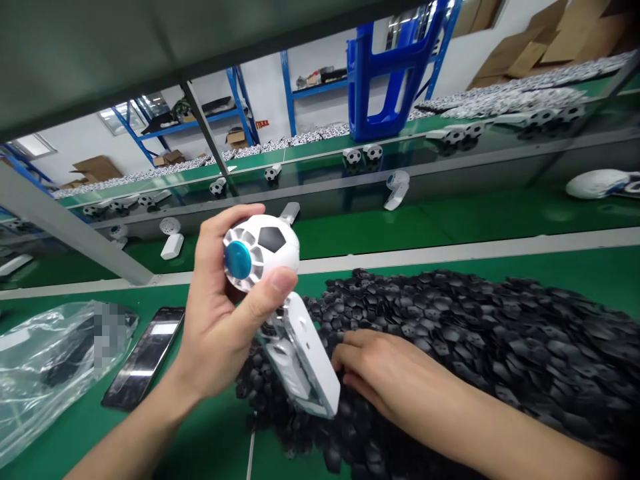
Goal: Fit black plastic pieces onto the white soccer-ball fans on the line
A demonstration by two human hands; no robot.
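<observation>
My left hand (215, 320) is shut around a white handheld fan styled as a soccer ball (263, 253), with its thumb across the ball's front. The fan has a blue hub, white vanes and a black pentagon patch. Its white handle (300, 357) slants down to the lower right, with a clear panel showing inner parts. My right hand (373, 367) rests at the edge of a large heap of black pentagon pieces (465, 347), its fingertips close to the handle. Whether those fingers hold a piece is hidden.
A dark smartphone (145, 357) and a clear plastic bag (53, 373) lie on the green bench (305, 267) at left. Beyond a grey rail, further fans stand on green shelves. Blue racks, a blue plastic stand (385, 80) and cardboard boxes (540, 47) stand behind.
</observation>
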